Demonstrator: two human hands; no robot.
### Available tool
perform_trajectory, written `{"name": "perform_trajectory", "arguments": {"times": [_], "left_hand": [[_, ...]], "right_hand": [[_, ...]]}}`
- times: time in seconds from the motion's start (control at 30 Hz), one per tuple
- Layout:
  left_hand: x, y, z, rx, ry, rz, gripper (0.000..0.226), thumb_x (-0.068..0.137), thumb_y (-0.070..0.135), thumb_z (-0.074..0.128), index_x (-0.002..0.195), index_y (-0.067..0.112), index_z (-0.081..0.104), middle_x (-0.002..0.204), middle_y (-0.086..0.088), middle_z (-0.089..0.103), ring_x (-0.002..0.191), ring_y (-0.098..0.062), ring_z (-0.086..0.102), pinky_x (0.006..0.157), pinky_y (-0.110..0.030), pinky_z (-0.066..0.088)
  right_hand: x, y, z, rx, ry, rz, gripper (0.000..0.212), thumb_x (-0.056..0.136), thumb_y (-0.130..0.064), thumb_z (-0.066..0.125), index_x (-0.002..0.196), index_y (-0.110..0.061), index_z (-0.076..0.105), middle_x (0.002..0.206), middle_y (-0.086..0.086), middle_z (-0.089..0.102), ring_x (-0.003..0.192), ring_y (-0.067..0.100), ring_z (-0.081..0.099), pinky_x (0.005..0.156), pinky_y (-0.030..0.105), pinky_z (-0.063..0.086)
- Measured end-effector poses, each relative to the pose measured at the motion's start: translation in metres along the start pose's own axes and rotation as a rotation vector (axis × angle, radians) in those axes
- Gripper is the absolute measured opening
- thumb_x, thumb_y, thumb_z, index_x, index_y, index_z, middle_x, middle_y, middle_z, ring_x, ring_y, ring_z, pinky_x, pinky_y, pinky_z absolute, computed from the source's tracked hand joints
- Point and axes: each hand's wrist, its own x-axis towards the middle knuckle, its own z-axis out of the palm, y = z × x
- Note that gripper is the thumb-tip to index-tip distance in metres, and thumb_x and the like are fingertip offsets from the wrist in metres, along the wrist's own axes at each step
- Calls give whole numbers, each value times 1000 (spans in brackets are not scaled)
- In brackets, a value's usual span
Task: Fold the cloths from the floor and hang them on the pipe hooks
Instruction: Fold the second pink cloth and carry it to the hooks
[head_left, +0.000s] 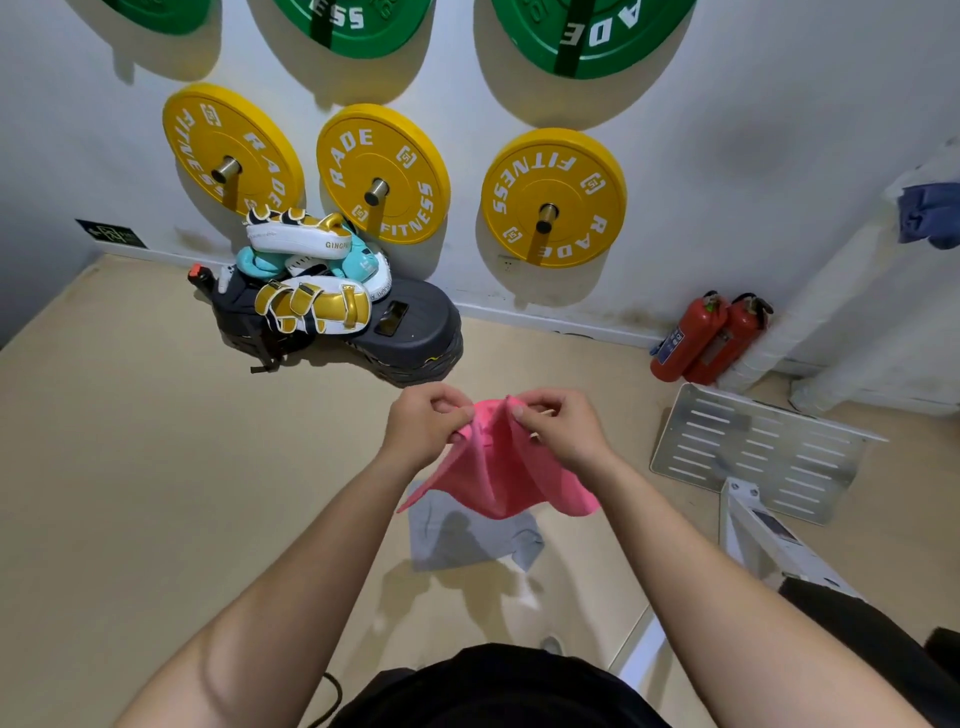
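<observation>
Beige gym floor (156, 467) below: left hand (423, 426) and right hand (558, 428) pinch a soft pink cloth's (498, 467) top edge with closed fingertips; a loose pinch could drop it onto the grey cloth (467, 540).

The pink cloth (496, 467) looks soft and matt, with a fine woven texture. The grey cloth (467, 535) on the floor (156, 467) is matt too. The floor is smooth and dull beige. The yellow weight plates (553, 197) look like matt rubber, on shiny metal pegs (376, 191). The slotted plate (753, 452) is brushed metal.
</observation>
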Motion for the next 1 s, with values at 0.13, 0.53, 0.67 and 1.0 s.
{"name": "perform_trajectory", "arguments": {"times": [0.13,0.53,0.67,1.0], "left_hand": [[-16,6,17,-205,-108,-61,27,86,-11,55,89,7,75,79,-18,70,72,-28,66,85,-48,60],[-31,0,14,-122,-62,74,8,79,16,79,87,19,80,72,-6,76,74,-25,74,82,-46,61],[-31,2,13,-129,-39,79,7,78,22,82,84,19,79,69,-4,75,71,-22,75,81,-47,61],[-36,9,12,-215,-33,82,9,82,13,79,85,4,76,66,-13,73,60,-22,70,67,-41,59]], "right_hand": [[-20,4,15,95,9,-16,9,90,-12,69,93,-10,78,73,-5,73,66,5,61,68,24,49],[-35,2,7,206,-57,-66,13,88,-3,69,99,-2,76,93,12,77,91,26,73,88,42,58],[-35,-1,7,156,-82,-92,15,91,-6,66,100,-7,77,95,9,77,98,31,71,93,49,55],[-38,-16,4,9,-119,-134,12,84,-11,76,95,-14,78,86,1,77,87,20,72,87,37,56]]}}
